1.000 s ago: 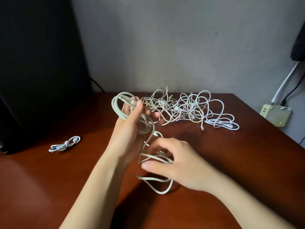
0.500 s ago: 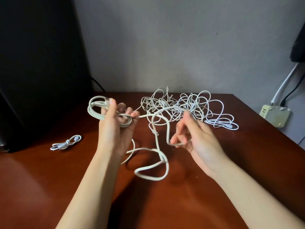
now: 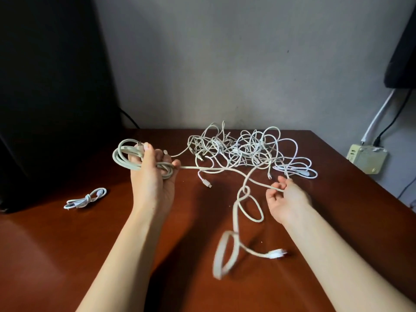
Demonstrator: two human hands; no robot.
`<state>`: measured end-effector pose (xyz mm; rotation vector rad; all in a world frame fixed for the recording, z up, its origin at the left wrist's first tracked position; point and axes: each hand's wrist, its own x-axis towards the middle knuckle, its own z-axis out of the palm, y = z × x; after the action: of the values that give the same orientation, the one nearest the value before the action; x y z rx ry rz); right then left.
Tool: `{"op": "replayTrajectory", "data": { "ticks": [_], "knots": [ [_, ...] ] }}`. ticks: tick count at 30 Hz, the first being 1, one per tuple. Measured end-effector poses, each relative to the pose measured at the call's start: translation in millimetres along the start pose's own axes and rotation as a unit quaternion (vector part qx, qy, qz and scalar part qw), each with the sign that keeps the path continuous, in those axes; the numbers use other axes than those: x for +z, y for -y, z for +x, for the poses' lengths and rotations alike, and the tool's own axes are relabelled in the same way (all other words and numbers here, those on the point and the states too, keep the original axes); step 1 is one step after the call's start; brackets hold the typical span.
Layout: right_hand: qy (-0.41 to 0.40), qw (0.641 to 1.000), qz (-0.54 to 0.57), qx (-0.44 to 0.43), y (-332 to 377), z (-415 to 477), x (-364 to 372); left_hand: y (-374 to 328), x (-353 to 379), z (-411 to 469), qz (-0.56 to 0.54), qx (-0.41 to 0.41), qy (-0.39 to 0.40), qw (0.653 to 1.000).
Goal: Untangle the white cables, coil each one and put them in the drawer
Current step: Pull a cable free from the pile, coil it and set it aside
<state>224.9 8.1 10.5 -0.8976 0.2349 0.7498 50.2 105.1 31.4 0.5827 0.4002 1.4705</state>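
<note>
The left hand (image 3: 153, 176) grips round loops of a thick, smooth off-white cable (image 3: 216, 255). The right hand (image 3: 286, 197) pinches its slack, which curls down to a blurred plug (image 3: 275, 254). Farther off, a tangle (image 3: 247, 149) of thin white wires lies on the glossy red-brown tabletop (image 3: 67, 255), and a small tied coil (image 3: 86, 197) lies at the left.

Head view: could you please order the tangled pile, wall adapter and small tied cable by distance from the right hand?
1. tangled pile, just beyond the right hand.
2. wall adapter, farther right.
3. small tied cable, far left.
</note>
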Motion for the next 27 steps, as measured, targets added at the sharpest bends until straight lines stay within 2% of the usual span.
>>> {"op": "replayTrajectory", "data": {
  "ticks": [2, 5, 8, 13, 16, 18, 19, 20, 21, 23, 24, 25, 26, 27],
  "knots": [
    [-0.009, 1.0, 0.021, 0.007, 1, 5, -3, 2, -1, 0, 0.012, -0.002, 0.001, 1.0],
    [0.025, 0.998, 0.036, 0.04, 3, 7, -7, 3, -1, 0, 0.028, 0.0, 0.008, 1.0],
    [0.041, 0.999, -0.011, 0.03, 7, 2, -2, 5, -2, 0, 0.056, 0.011, 0.01, 0.998],
    [0.094, 0.982, -0.161, -0.032, 21, -17, 6, 9, -2, -3, 0.113, 0.046, 0.02, 0.992],
    [0.152, 0.924, -0.321, -0.146, 25, -32, 5, 12, 0, -5, 0.13, 0.057, 0.027, 0.989],
    [0.186, 0.859, -0.421, -0.226, 24, -41, 4, 13, 0, -5, 0.138, 0.06, 0.033, 0.988],
    [0.189, 0.811, -0.484, -0.268, 21, -42, 3, 13, 0, -5, 0.142, 0.061, 0.035, 0.987],
    [0.179, 0.736, -0.567, -0.323, 17, -43, 2, 13, -1, -5, 0.146, 0.062, 0.037, 0.987],
    [0.164, 0.635, -0.647, -0.39, 11, -42, 0, 13, -1, -5, 0.147, 0.063, 0.039, 0.986],
    [0.163, 0.433, -0.721, -0.516, 0, -38, -4, 13, -1, -6, 0.145, 0.063, 0.047, 0.986],
    [0.18, 0.364, -0.734, -0.544, -5, -37, -6, 14, 0, -7, 0.144, 0.061, 0.051, 0.986],
    [0.201, 0.312, -0.75, -0.547, -9, -39, -7, 14, 1, -8, 0.142, 0.059, 0.055, 0.987],
    [0.219, 0.275, -0.768, -0.536, -12, -40, -9, 14, 1, -9, 0.14, 0.057, 0.057, 0.987],
    [0.226, 0.256, -0.786, -0.516, -14, -41, -11, 14, 1, -9, 0.138, 0.056, 0.057, 0.987]
  ]
}}
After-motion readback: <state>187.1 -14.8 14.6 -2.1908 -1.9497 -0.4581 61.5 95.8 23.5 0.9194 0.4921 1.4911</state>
